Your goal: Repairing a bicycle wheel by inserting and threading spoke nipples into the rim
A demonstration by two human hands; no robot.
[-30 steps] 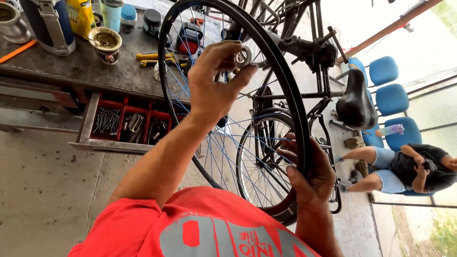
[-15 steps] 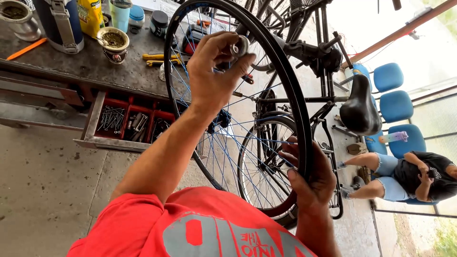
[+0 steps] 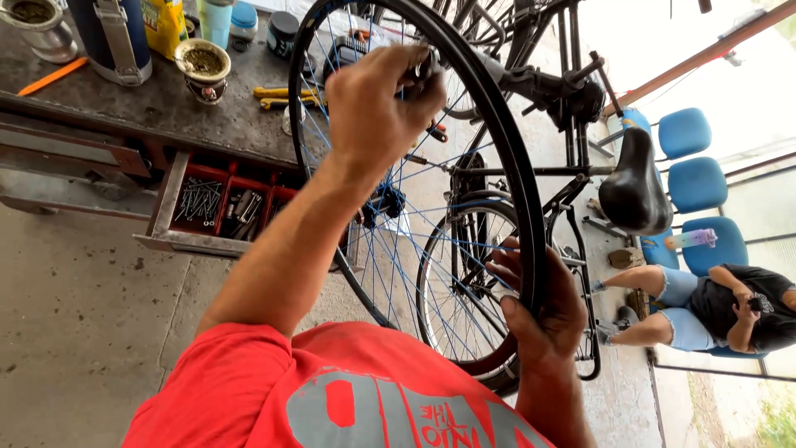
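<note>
I hold the bicycle wheel (image 3: 506, 141) upright in front of me, above the floor and just beside the table (image 3: 149, 108); my right hand (image 3: 543, 319) is wrapped round the lower part of the black rim, thumb on the near side and fingers (image 3: 506, 270) curled over the far side, grasping it firmly; my left hand (image 3: 377, 104) is up near the top of the rim, its fingers pinched shut on a small metal piece (image 3: 427, 62) at the spokes, though whether that is a tool or a spoke fitting I cannot tell; the blue spokes (image 3: 398, 224) run down to the hub (image 3: 383, 202), which sits partly behind my forearm. As I judge it, the wheel hangs on one hand only, so a slack grip below could let it swing into the black bicycle (image 3: 572, 91) standing close behind; the small piece could slip from my pinch and drop toward the open drawer (image 3: 215, 207) of nails and bits, or to the floor; a finger caught between spokes would hurt if the rim turned. The far rim is cut off at the top edge; the jars and cups (image 3: 203, 66) on the table are only partly in view; a person (image 3: 721, 307) sits on blue chairs (image 3: 688, 178) well apart.
</note>
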